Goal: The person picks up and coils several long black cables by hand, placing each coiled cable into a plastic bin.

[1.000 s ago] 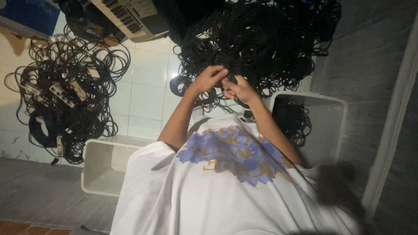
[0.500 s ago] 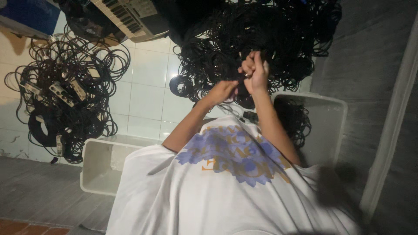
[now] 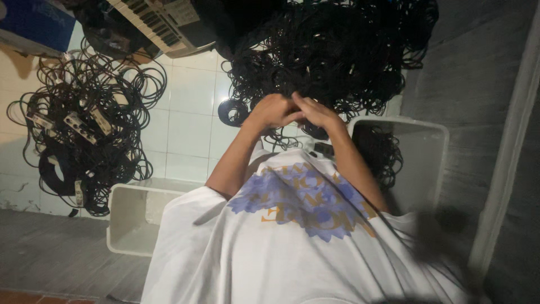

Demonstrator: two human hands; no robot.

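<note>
A big tangled heap of black cables [image 3: 337, 56] lies on the white tiled floor in front of me. My left hand [image 3: 273, 111] and my right hand [image 3: 318, 112] meet at the heap's near edge, fingers curled around a thin black cable [image 3: 281, 138] that trails down toward my white printed shirt. The two hands touch each other. Their fingers hide the held stretch of the cable.
An empty white plastic bin [image 3: 132, 217] stands at my left, and another white bin [image 3: 424, 149] holding black cables at my right. A second cable pile with power strips [image 3: 84, 141] lies far left. A keyboard instrument [image 3: 163, 22] and a blue box [image 3: 34, 22] sit beyond.
Half a second ago my right hand was lifted high over the heap; it has dropped back beside my left hand. Both hands are together again at the heap's edge.
</note>
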